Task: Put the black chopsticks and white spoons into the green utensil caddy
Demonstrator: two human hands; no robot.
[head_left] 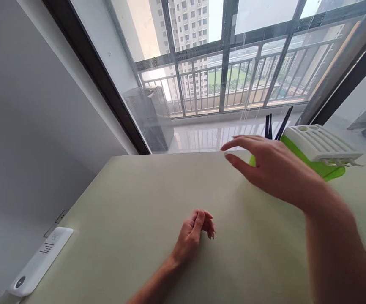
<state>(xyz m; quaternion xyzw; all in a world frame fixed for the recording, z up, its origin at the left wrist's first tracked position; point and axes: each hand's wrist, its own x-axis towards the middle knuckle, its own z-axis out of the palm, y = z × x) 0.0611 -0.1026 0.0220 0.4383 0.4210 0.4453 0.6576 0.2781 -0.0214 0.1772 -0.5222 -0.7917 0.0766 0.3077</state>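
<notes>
- On the table (138, 202), far right: white-and-green rack (324, 145), partly behind my right hand (262, 164).
- Right thumb and fingers wide apart, nothing between; left hand (192, 232) half-curled, nothing visible inside.
- Rack's probably light, stiff, slickish plastic; grip its green base (333, 172), clear of black sticks (267, 126).

Nothing legible — white device (40, 267), lower left, bears dark print (46, 248), too small to read.

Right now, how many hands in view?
2: left hand, loosely curled at lower center over the table; right hand, thumb and fingers spread apart, partly covering the rack.
</notes>
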